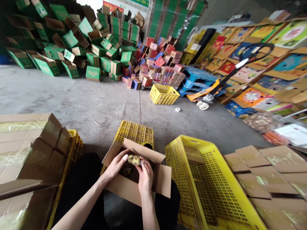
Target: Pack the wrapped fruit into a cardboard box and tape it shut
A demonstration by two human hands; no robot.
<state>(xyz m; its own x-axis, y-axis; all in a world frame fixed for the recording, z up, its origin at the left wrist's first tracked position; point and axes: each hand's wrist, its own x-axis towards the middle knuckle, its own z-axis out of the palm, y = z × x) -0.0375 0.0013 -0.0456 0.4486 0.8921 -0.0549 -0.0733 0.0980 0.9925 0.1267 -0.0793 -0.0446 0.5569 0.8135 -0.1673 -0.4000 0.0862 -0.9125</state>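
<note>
Both my hands hold a small yellowish-brown lumpy item (133, 159) over an open cardboard box (134, 188) on my lap. My left hand (116, 165) grips its left side with the fingers curled on top. My right hand (145, 174) pinches its right end. Darker contents lie inside the box, partly hidden by my hands. A yellow perforated crate (135, 131) stands just behind the box.
A large yellow plastic crate (211, 182) sits to my right, beside sealed cardboard boxes (271, 179). Taped boxes (26, 153) stack at my left. Across the concrete floor lie green cartons (72, 48), red and blue cartons (158, 67), another yellow crate (163, 94) and a pallet jack (216, 89).
</note>
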